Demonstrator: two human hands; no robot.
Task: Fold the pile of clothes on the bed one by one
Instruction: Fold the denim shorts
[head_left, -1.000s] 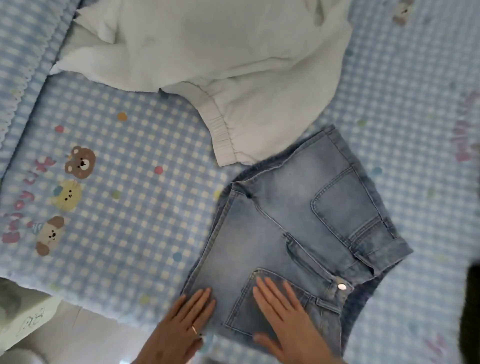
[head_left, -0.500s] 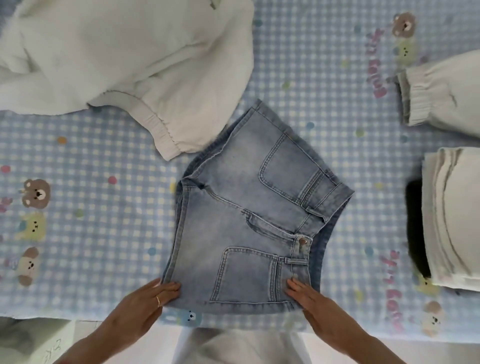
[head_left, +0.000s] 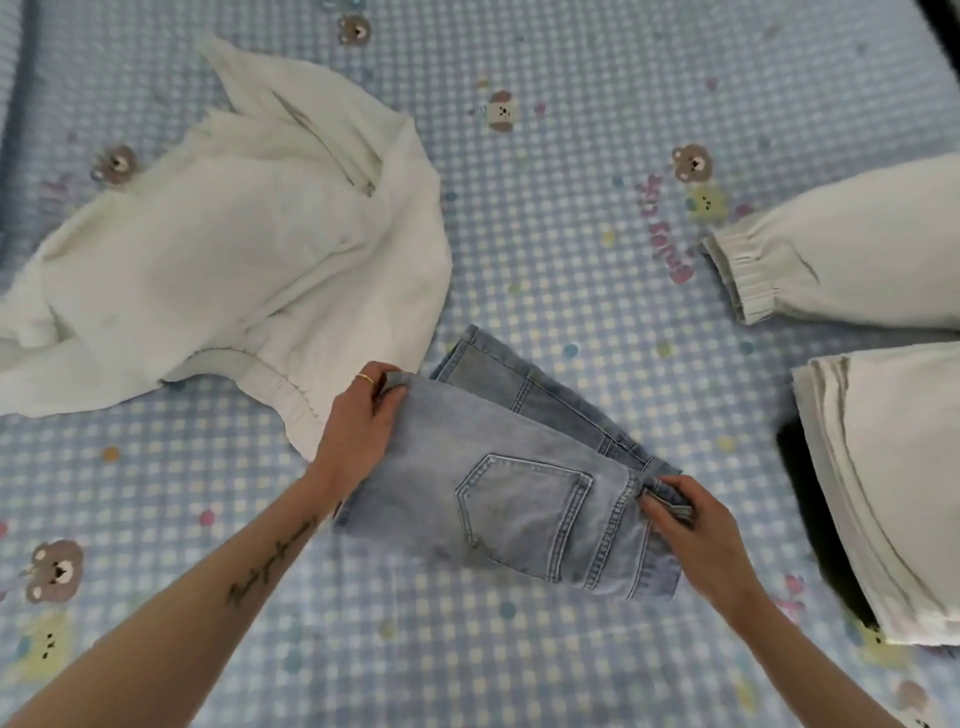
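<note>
Bed (head_left: 545, 218): checked blue cover, carries all garments.
White sweatshirt (head_left: 234, 270): unfolded, beyond left hand.
Denim shorts (head_left: 498, 499): between hands, half-folded; likely stiff, moderately heavy, holds crease; best held at hem corner and waistband.
Left hand (head_left: 358, 431): pinches hem corner.
Right hand (head_left: 691, 525): pinches waistband.

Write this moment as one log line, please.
step: folding light-blue denim shorts | left hand: grips hem | right hand: pinches waistband | fold: halfway
</note>
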